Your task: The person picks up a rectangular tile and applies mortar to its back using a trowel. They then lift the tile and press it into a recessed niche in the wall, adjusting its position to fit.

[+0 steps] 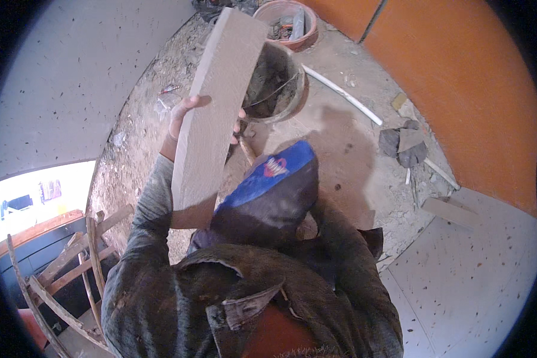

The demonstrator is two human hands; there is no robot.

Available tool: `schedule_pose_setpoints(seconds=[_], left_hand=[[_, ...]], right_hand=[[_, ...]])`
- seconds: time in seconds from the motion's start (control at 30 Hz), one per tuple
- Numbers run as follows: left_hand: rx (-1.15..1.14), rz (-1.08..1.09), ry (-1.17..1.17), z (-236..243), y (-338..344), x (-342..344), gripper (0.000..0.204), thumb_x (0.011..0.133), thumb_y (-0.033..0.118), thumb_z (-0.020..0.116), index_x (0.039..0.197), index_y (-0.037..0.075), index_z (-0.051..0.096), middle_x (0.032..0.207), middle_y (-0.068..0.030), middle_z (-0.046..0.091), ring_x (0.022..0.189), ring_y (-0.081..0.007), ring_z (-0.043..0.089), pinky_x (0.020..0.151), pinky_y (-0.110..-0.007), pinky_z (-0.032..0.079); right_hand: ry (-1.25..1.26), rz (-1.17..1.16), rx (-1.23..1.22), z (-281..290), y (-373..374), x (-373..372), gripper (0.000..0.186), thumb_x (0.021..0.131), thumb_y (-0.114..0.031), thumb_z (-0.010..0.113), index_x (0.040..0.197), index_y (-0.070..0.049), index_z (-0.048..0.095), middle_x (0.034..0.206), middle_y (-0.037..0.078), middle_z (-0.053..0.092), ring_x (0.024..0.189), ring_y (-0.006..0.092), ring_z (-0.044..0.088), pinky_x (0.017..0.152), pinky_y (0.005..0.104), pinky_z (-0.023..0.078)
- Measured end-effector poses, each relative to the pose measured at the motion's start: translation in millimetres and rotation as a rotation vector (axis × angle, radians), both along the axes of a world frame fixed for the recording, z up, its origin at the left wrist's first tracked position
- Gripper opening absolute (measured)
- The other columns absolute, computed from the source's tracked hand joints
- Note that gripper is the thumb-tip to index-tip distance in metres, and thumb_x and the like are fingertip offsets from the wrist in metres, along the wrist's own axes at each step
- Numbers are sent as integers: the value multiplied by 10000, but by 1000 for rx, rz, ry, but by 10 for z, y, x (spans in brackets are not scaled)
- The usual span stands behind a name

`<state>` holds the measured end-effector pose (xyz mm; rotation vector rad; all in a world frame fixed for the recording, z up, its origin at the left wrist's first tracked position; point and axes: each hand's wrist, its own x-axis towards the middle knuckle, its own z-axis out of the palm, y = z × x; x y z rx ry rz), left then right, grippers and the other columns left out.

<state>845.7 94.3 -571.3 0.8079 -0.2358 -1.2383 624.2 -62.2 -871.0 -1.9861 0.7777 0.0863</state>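
Observation:
A long pale board (212,119) with a grainy face stands out at an angle in front of me. My left hand (180,118) grips its left side, thumb and fingers against the edge. Fingertips of what looks like my right hand (238,125) curl at the opposite edge; the rest of that hand is mostly hidden. Just right of the board's lower half is a blue and dark cloth item (262,206) with a red emblem, covering part of my right arm. Beyond the board sits a worn bucket (280,83) with dark, rough contents.
A reddish tub (305,33) holds small items at the back. A white pipe (343,92), dark lumps (403,149) and an offcut (450,212) lie rightward on the dusty floor (355,179). An orange surface (447,83) rises at right. Rough wooden sticks (92,256) are at lower left.

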Motion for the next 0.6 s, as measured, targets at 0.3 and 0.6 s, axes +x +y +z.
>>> schedule_pose_setpoints(seconds=[0.3,0.6], left_hand=[[133,3,-74,-539,153,414,966,804,466,701,1544,-25,321,1365,-346,520,981,-382,688,748,-469,635],[-41,228,-296,-368,54,1010,868,880,393,658,1550,-40,316,1365,-283,561,1008,-319,696,788,-420,626]], right_hand=[[191,418,-225,-305,1293,1108,964,813,-411,784,1466,121,314,1210,329,644,1075,415,692,938,519,532],[345,336,50,-292,444,841,430,850,-411,753,1126,-82,725,941,144,751,898,328,726,788,415,562]])
